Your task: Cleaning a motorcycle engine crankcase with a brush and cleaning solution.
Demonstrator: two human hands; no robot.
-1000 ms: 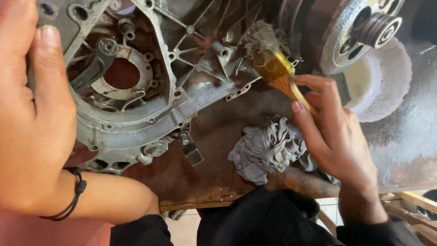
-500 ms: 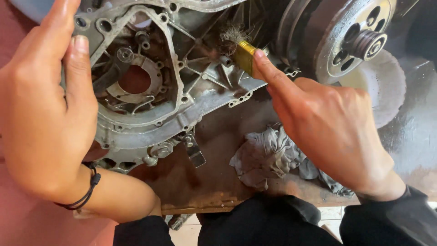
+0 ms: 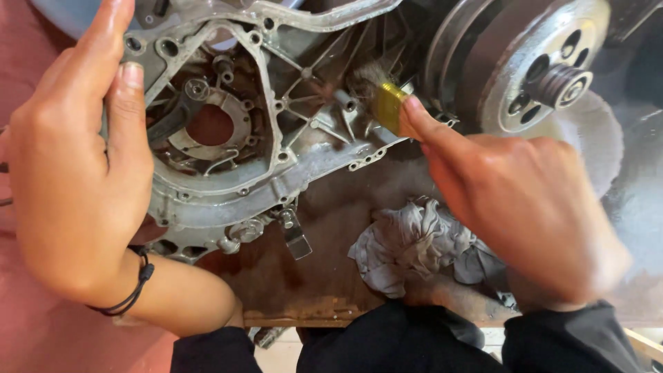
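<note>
At the bench's far edge, your left hand grips the engine casing; right hand pinches the brush. Keep bristles working into the ribs.

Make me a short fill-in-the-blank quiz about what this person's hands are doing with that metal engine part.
1. The right hand presses a small ____ with a yellow ferrule against the ribbed metal casing.
2. The left hand grips the casing's ____ edge.
3. A crumpled grey ____ lies on the wooden board below the casing.
4. A thin black cord circles the ____ wrist.

Missing words: brush; left; rag; left
</note>
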